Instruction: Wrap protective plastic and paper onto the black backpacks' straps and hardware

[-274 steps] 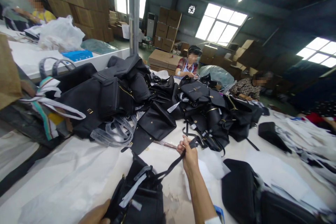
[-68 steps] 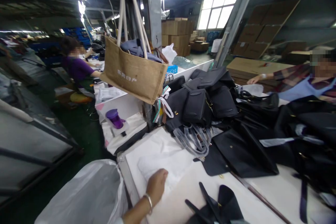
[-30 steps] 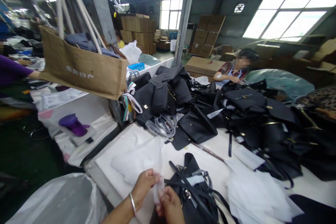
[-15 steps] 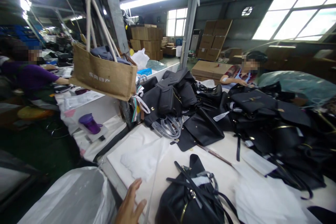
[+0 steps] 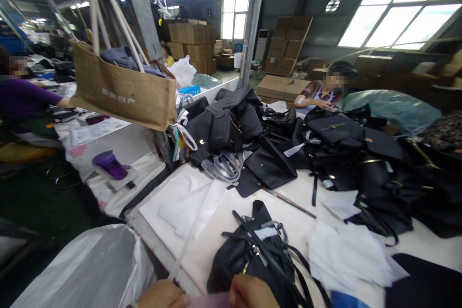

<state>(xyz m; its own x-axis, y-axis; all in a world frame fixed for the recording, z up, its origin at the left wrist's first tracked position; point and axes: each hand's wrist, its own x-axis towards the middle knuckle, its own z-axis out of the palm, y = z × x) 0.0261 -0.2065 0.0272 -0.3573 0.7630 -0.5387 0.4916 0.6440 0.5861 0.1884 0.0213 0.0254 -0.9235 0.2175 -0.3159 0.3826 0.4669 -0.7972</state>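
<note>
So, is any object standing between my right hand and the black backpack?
Nothing visible stands between your right hand and the black backpack; the hand overlaps the bag's near edge in view. Whether they touch is unclear.

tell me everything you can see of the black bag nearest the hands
The black bag looks leathery and smooth, with shiny metal fittings, pale wrapping near its top, and straps across it and looping out on the image's right. It rests on the white table. The right hand overlaps it in view; contact unclear.

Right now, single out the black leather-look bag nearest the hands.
The rounded black leather-look bag beyond the right hand; the other black bags lie farther off.
</note>
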